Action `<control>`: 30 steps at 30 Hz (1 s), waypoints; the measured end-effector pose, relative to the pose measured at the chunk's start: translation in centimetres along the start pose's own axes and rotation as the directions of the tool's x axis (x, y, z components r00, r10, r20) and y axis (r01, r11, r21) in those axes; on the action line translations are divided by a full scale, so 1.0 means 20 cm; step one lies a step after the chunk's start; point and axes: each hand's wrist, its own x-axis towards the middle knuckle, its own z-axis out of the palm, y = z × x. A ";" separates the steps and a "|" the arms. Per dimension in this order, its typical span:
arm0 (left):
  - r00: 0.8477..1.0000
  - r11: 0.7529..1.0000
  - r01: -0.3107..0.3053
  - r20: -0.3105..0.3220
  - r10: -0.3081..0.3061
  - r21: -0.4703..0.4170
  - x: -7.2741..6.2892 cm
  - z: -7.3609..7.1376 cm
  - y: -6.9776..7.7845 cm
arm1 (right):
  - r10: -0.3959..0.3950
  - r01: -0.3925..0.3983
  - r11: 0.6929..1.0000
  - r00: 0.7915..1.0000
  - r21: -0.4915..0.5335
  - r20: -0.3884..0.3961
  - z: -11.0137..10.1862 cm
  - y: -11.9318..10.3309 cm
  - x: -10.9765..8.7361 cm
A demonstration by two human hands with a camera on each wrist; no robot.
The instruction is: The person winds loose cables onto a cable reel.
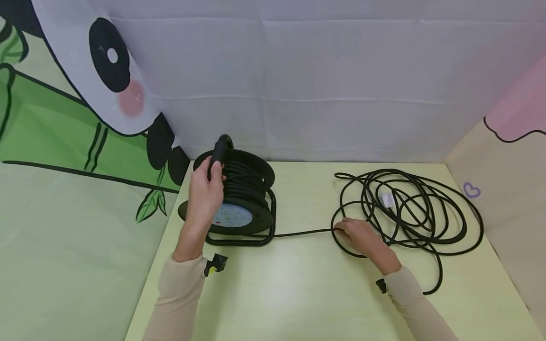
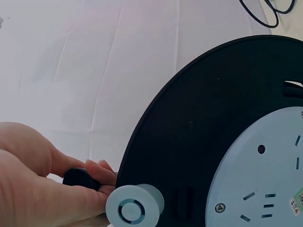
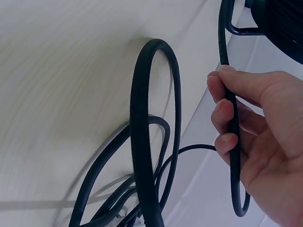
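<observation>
Left hand (image 1: 204, 194) gripping handle (image 1: 219, 150) at top of reel (image 1: 243, 189), fingers wrapping round it, left forearm (image 1: 190, 244) slanting up in front of reel's left side. Right hand (image 1: 360, 234) pinching cable (image 1: 303, 232) between thumb and fingers, well right of reel, right forearm (image 1: 387, 262) angling in from near side. Cable running from reel's frame to right hand. Loose loops (image 1: 452, 242) lying farther right of reel. Reel standing on table (image 1: 294, 284), socket face (image 1: 232, 216) facing person.

No text readable. Sticker (image 2: 297, 202) on the reel (image 2: 189, 123): print too small, cut off. White tag (image 1: 387, 199) amid the cord (image 1: 397, 219): can't make out.
</observation>
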 end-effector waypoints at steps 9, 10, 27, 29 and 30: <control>1.000 1.000 -0.011 -0.012 0.011 -0.004 -0.04 0.05 0.01 | 0.005 -0.005 1.000 1.000 -0.003 -0.007 0.01 0.03 -0.03; 1.000 1.000 -0.007 -0.012 0.007 -0.005 -0.05 0.05 0.01 | 0.004 -0.004 1.000 1.000 -0.004 -0.008 0.01 0.03 -0.03; 0.999 0.995 0.013 0.035 -0.010 -0.098 -0.11 0.08 0.02 | 0.013 -0.013 1.000 1.000 0.022 -0.005 -0.01 0.04 -0.04; 0.998 0.994 0.025 0.057 -0.018 -0.110 -0.11 0.07 0.02 | 0.010 -0.009 1.000 1.000 0.029 -0.008 -0.01 0.04 -0.04; 0.997 0.992 0.033 0.067 -0.025 -0.120 -0.11 0.06 0.02 | 0.007 -0.006 0.999 1.000 0.033 -0.011 -0.01 0.04 -0.04</control>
